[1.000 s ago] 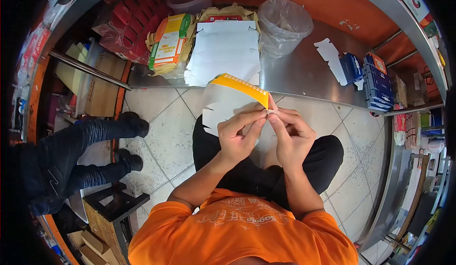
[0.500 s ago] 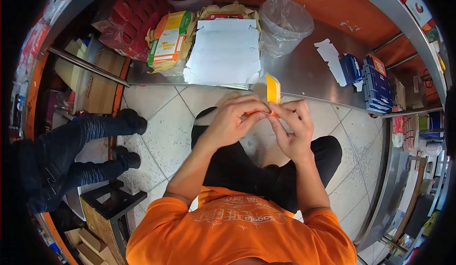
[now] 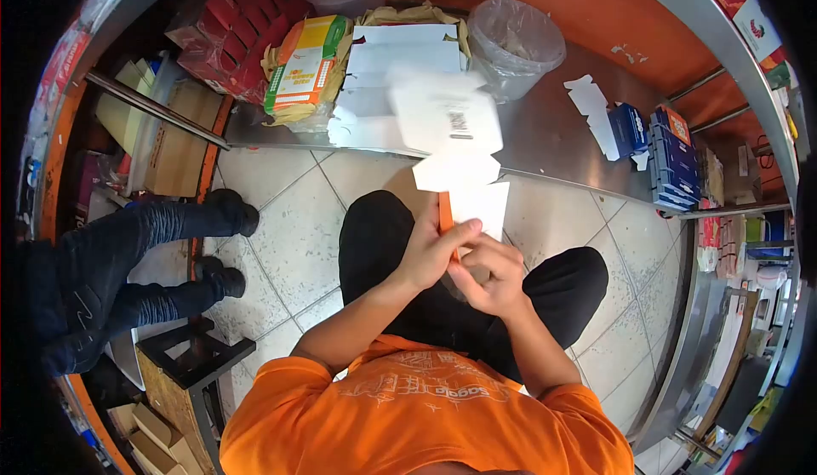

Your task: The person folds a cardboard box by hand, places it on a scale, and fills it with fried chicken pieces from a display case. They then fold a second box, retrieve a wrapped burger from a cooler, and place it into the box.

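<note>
A white cardboard piece point(image 3: 451, 126) with an orange edge and flaps stands out above my hands, its far end blurred. My left hand point(image 3: 432, 249) is closed on its orange edge, the thumb across it. Right beside it, my right hand point(image 3: 494, 275) has its fingers curled against the lower end of the cardboard; the two hands nearly touch. Behind the piece, flat white cardboard sheets point(image 3: 400, 54) lie on the metal shelf point(image 3: 545, 147).
Orange, green and yellow cartons point(image 3: 302, 71) and a red stack lie at the left. A bag-lined bucket point(image 3: 515, 41) stands behind. Blue boxes point(image 3: 677, 156) sit at the right. Another person's legs point(image 3: 153, 228) are at the left, near a black-framed stool point(image 3: 191, 356).
The cardboard has opened out, showing its white face and flaps above my hands instead of a narrow yellow strip. Both hands have moved slightly down, and the right one has moved left.
</note>
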A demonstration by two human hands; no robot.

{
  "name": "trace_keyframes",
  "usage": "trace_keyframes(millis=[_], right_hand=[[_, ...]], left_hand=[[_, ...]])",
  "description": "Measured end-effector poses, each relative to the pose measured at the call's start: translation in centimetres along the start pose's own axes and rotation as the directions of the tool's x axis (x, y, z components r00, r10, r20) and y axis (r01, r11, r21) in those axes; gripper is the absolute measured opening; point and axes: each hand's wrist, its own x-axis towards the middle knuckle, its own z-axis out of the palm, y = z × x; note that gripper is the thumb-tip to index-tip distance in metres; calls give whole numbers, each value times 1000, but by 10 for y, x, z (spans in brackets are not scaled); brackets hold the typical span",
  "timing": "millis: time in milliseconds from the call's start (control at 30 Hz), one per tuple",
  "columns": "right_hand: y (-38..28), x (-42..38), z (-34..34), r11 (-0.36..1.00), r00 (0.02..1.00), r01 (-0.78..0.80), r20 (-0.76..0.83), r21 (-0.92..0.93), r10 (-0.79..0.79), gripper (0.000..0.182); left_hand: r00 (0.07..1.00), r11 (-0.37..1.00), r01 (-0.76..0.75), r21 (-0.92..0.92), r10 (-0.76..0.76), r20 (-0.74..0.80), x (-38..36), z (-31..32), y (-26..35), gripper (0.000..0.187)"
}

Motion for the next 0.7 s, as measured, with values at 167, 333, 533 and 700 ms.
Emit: trace_keyframes(millis=[167,333,533,700], right_hand=[[-10,-4,8,650,925,-260,-10,714,380,36],[9,15,-6,592,683,-571,-70,568,727,30],[29,4,-13,490,687,-556,39,671,726,22],[25,-15,0,723,733,-512,-203,464,649,22]], left_hand=[[938,746,-339,573,224,264,2,-9,19,62],[802,142,-597,790,150,579,12,-21,10,68],[834,368,-544,754,138,534,8,-29,2,67],[944,948,-227,221,158,290,4,-19,-21,48]])
